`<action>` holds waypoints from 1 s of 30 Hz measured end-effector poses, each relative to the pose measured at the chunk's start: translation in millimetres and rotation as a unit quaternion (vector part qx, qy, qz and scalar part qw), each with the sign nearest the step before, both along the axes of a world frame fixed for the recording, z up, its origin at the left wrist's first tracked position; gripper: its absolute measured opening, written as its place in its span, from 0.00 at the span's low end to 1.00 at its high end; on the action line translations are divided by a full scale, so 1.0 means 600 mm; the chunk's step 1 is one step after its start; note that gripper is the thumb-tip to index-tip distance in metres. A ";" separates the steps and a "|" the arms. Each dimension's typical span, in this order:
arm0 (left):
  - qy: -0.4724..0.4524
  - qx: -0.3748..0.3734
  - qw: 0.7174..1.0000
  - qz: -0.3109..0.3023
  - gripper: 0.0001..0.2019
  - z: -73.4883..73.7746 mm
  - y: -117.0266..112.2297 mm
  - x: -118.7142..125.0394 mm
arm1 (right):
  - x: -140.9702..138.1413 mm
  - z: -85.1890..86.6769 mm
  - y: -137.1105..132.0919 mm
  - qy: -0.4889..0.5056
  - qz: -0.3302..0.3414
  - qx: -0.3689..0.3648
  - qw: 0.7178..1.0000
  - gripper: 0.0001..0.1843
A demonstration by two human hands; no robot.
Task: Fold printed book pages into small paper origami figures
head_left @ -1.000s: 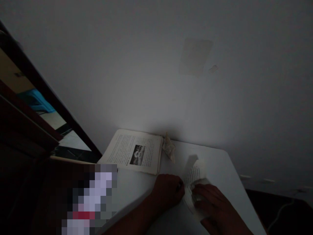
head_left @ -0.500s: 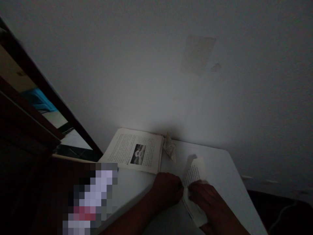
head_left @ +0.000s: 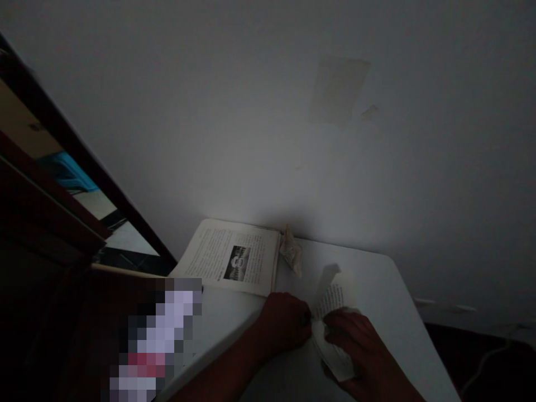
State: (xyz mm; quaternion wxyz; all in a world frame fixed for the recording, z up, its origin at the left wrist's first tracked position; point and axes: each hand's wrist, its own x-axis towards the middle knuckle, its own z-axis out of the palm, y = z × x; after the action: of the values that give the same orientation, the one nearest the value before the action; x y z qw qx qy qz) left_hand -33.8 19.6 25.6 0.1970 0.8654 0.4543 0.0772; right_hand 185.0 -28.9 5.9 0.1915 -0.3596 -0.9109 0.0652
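A folded sheet of printed paper (head_left: 331, 300) stands partly raised off the white table. My left hand (head_left: 285, 322) is closed, its fingertips pinching the paper's left edge. On the other side, my right hand (head_left: 355, 340) grips the same sheet, with fingers over its face and the thumb below, near the lower end. Part of the paper is hidden behind the right fingers. Just beyond my left hand lies a printed book or stack of pages (head_left: 255, 287) with a dark picture on top. Beside it sits a small folded paper shape (head_left: 291, 254).
The white table (head_left: 377, 273) stands against a pale wall (head_left: 251, 111) with a faded patch. A dark-framed mirror or opening (head_left: 90, 151) leans at the left, with a blue plastic item (head_left: 73, 170) seen in it. A pixelated area covers the table's lower left.
The paper's lower end has shifted slightly upward with my right hand, and the right thumb now shows beneath it. My left hand keeps its pinch almost in place.
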 end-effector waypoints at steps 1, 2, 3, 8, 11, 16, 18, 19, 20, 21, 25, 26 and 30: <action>-0.002 0.001 1.000 0.001 0.10 0.001 0.000 0.000 | -0.002 0.000 0.000 0.006 -0.003 0.003 1.000 0.21; -0.003 0.002 1.000 0.002 0.11 0.002 0.000 -0.001 | -0.004 0.000 0.001 0.010 -0.006 0.006 1.000 0.20; -0.003 0.003 1.000 0.002 0.11 0.003 0.001 -0.001 | -0.005 0.000 0.001 0.012 -0.008 0.005 1.000 0.20; -0.003 -0.010 1.000 -0.004 0.12 0.009 0.005 -0.007 | -0.008 -0.002 0.000 0.025 -0.011 0.006 1.000 0.21; -0.009 -0.012 1.000 -0.004 0.13 0.008 0.007 -0.010 | -0.010 -0.001 -0.001 0.035 -0.018 0.010 0.999 0.22; -0.013 0.002 1.000 -0.007 0.12 0.003 0.006 -0.007 | -0.012 0.002 -0.001 0.037 -0.018 0.013 0.999 0.21; -0.005 0.008 1.000 -0.013 0.12 0.003 0.005 -0.003 | -0.014 0.003 -0.001 0.033 -0.019 0.008 0.999 0.20; -0.001 0.009 1.000 -0.017 0.11 0.003 0.005 -0.001 | -0.015 0.004 0.000 0.032 -0.021 0.006 0.999 0.19; 0.005 0.011 1.000 -0.020 0.11 0.004 0.004 0.000 | -0.016 0.004 0.000 0.033 -0.024 0.005 0.999 0.19; 0.011 0.012 1.000 -0.021 0.11 0.004 0.005 0.002 | -0.017 0.005 0.000 0.035 -0.027 0.004 0.999 0.18; 0.016 0.014 1.000 -0.016 0.12 0.004 0.007 0.002 | -0.018 0.005 0.000 0.048 -0.027 0.002 0.998 0.17; 0.014 0.014 1.000 -0.016 0.12 0.004 0.008 0.001 | -0.018 0.004 0.000 0.051 -0.021 0.001 0.998 0.17; 0.013 0.010 1.000 -0.014 0.11 0.002 0.009 -0.003 | -0.016 0.004 0.001 0.065 -0.004 -0.001 0.998 0.14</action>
State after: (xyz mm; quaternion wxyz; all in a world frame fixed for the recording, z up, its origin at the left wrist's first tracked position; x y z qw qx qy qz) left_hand -35.5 24.8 26.6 0.1829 0.8746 0.4438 0.0676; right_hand 175.6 -28.5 8.0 0.2500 -0.3583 -0.8951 0.0889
